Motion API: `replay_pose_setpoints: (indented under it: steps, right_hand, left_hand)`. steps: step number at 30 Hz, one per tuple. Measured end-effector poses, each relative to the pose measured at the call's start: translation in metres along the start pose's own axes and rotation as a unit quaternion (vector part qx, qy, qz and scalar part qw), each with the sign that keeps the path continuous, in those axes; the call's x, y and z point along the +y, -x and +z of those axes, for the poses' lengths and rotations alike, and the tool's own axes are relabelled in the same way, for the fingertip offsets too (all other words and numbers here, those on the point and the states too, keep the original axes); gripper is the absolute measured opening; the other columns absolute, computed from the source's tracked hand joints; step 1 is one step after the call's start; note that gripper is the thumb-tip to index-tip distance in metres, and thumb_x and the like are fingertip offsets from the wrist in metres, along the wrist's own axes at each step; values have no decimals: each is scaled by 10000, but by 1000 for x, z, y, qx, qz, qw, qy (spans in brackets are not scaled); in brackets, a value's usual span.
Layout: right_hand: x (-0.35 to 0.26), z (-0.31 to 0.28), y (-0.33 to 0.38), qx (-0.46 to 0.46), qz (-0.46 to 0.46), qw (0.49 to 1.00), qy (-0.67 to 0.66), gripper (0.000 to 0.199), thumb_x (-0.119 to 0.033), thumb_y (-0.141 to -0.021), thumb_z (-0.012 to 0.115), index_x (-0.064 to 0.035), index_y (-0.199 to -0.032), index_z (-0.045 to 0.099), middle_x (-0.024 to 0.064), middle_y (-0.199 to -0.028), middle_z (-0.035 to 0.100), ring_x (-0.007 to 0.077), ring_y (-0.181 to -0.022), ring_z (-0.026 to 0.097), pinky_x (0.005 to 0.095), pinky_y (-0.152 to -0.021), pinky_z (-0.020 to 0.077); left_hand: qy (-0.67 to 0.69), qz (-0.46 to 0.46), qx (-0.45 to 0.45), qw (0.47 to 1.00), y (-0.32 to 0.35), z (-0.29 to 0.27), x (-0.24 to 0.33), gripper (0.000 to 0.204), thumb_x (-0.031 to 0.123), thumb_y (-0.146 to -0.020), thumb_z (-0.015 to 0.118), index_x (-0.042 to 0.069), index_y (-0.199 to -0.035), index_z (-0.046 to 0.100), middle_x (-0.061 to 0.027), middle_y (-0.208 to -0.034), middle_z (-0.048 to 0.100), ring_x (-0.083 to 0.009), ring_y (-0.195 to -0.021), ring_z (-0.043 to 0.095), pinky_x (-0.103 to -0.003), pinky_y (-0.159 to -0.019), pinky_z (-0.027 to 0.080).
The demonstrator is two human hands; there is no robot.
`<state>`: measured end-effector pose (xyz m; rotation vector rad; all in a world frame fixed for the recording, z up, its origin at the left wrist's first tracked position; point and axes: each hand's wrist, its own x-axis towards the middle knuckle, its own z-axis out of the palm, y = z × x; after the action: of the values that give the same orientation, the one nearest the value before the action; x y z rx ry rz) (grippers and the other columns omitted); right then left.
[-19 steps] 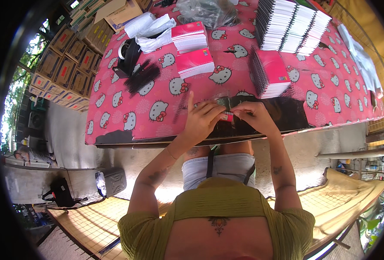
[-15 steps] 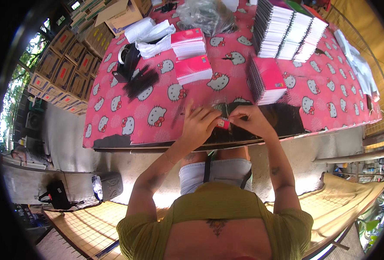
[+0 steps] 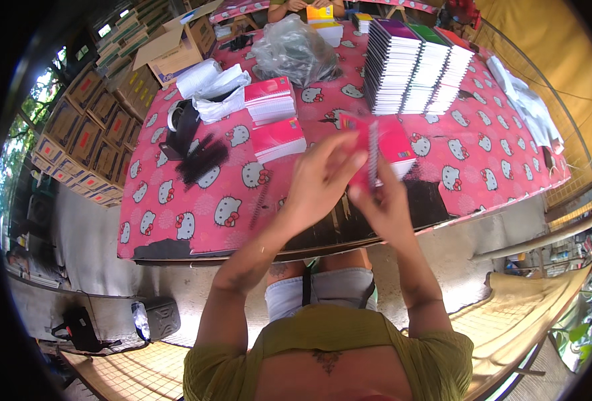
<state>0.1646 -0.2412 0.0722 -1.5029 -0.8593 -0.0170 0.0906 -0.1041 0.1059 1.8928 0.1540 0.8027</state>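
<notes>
A small pink spiral notebook (image 3: 361, 152) is held tilted up over the table's near edge, smeared by motion. My left hand (image 3: 317, 179) is closed on its left side, fingers along the cover. My right hand (image 3: 388, 206) grips its lower right part, by the spiral binding. Directly behind it sits a stack of pink notebooks (image 3: 396, 142), partly hidden. To the left of my hands are two more pink notebook stacks, a nearer one (image 3: 278, 138) and a farther one (image 3: 269, 99). A loose black coil (image 3: 260, 199) lies beside my left forearm.
Black coils (image 3: 204, 159) lie in a heap at left, near a tape roll (image 3: 174, 117). Tall notebook stacks (image 3: 395, 70) stand at back right. A clear plastic bag (image 3: 294, 50), white plastic (image 3: 221, 93) and an open carton (image 3: 181, 50) are farther back. Another person's hands (image 3: 309, 5) show across the table.
Both hands have lifted from the table's near edge, and the pink notebook is now raised and turned between them. The view has shifted, bringing the person opposite into sight.
</notes>
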Motion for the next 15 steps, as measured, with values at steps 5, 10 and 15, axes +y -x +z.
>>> replay_pose_setpoints:
  steps: [5,10,15]
  right_hand:
    - [33,-70,-76,-30,116,983,-140,490,-116,-936,678,-3,-1390,533,112,-1028,681,160,-879,632,299,-774,510]
    - [88,-105,-106,-89,65,969,220,466,-167,-901,705,-39,-1339,607,162,-956,687,211,-788,656,339,-731,516]
    - [121,-111,-99,-60,26,962,267,471,-209,-886,711,-15,-1306,622,202,-989,683,278,-815,672,380,-739,524]
  left_hand:
    - [-104,185,-35,976,-111,40,-50,344,212,-912,691,141,-1248,681,-135,-1152,629,-269,-1062,599,-412,-898,478]
    - [-252,217,-33,943,-134,82,-114,310,267,-890,707,166,-1184,715,-83,-1107,622,-294,-965,581,-414,-842,452]
    - [-228,223,83,944,-116,90,-123,282,257,-918,684,131,-1169,709,-104,-1111,657,-317,-1026,607,-418,-888,474]
